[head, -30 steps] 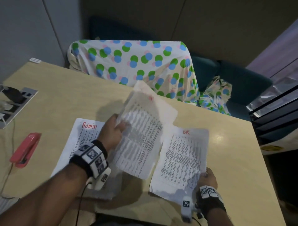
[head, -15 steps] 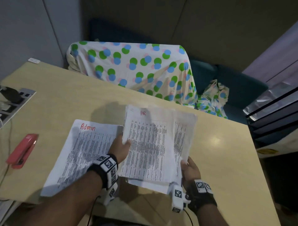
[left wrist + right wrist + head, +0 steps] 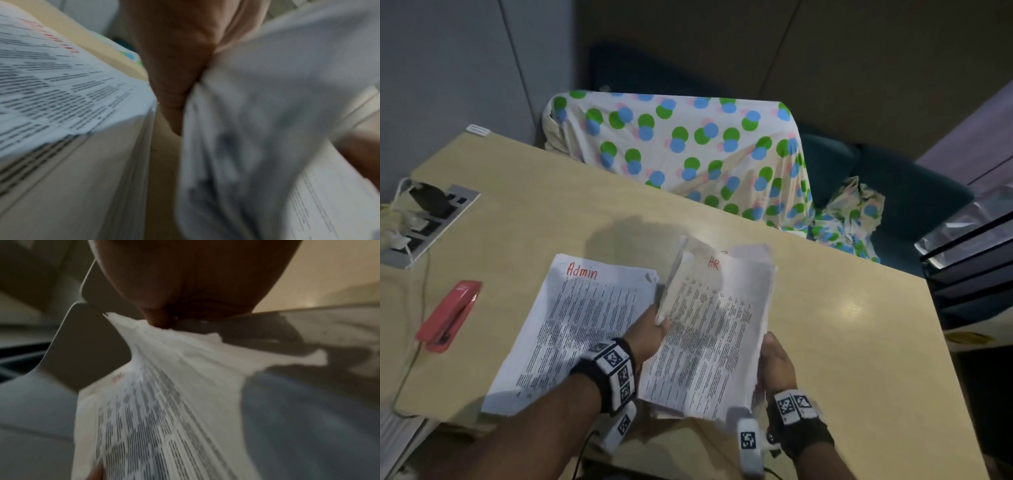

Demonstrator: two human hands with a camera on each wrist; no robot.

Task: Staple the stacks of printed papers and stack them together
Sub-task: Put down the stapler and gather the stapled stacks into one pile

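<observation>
A printed stack headed "HR" (image 3: 712,329) is held above the wooden table (image 3: 544,222) between both hands. My left hand (image 3: 650,330) grips its left edge, where a sheet curls upward. My right hand (image 3: 774,359) pinches its lower right edge. In the right wrist view the HR sheets (image 3: 164,402) fan out from under my fingers (image 3: 158,321). In the left wrist view the left hand (image 3: 174,65) holds blurred paper (image 3: 257,129). A second stack headed "Admin" (image 3: 575,325) lies flat to the left. A red stapler (image 3: 446,317) lies further left.
A power strip (image 3: 417,222) with plugs and a cable sits at the table's left edge. A chair under a dotted cloth (image 3: 681,150) stands behind the table. Dark shelving (image 3: 969,260) is at the right. Bare tabletop lies to the right of the papers.
The sheets my left hand held up have come down onto the HR papers, and both hands have gathered them into one stack. My right hand has shifted up its right edge.
</observation>
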